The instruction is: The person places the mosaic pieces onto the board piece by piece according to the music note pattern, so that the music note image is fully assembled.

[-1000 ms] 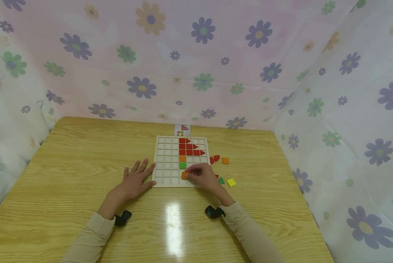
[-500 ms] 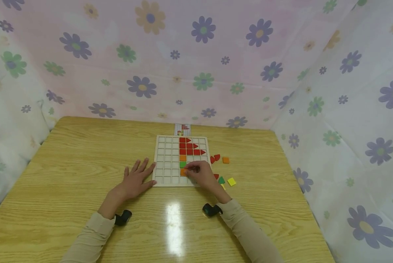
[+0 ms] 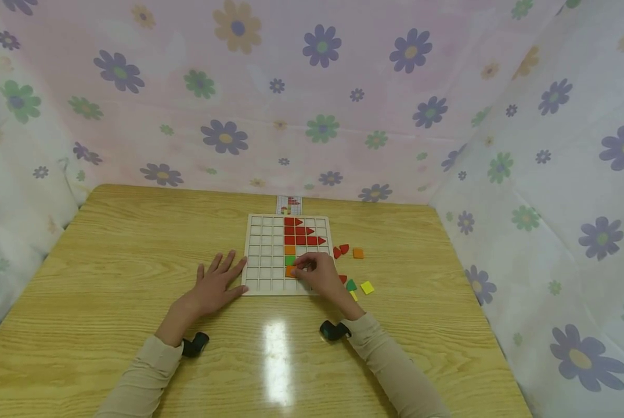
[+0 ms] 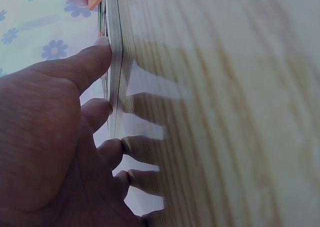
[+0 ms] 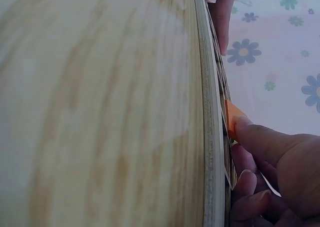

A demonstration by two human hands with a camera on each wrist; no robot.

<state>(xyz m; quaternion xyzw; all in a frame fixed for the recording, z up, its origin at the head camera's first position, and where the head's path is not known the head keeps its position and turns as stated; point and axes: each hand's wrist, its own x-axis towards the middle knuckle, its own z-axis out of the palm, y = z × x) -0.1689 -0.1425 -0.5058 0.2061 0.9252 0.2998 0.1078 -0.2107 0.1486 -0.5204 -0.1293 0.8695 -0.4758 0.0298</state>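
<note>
My right hand [image 3: 319, 274] pinches an orange square tile [image 3: 289, 271] between thumb and fingers, low over the wooden grid board [image 3: 266, 241]. That tile lies just below a green tile [image 3: 289, 260] in the same column; in the right wrist view its orange edge [image 5: 234, 118] stands slightly tilted at the board's surface. Above the green one sits another orange tile [image 3: 289, 250], under rows of red tiles [image 3: 301, 240] ending in points. My left hand [image 3: 212, 289] lies on the table, fingers spread, with thumb and fingertips at the board's left edge.
A small printed pattern card [image 3: 289, 205] lies behind the board. To the right are loose pieces: red ones [image 3: 345, 249], an orange square [image 3: 358, 253], a green piece [image 3: 351, 285] and a yellow square [image 3: 367, 287]. Flowered curtains surround the table [image 3: 134, 249].
My right hand has moved slightly away from me and left with the orange tile, bringing it up against the green tile's cell. My left hand stays at the board's edge.
</note>
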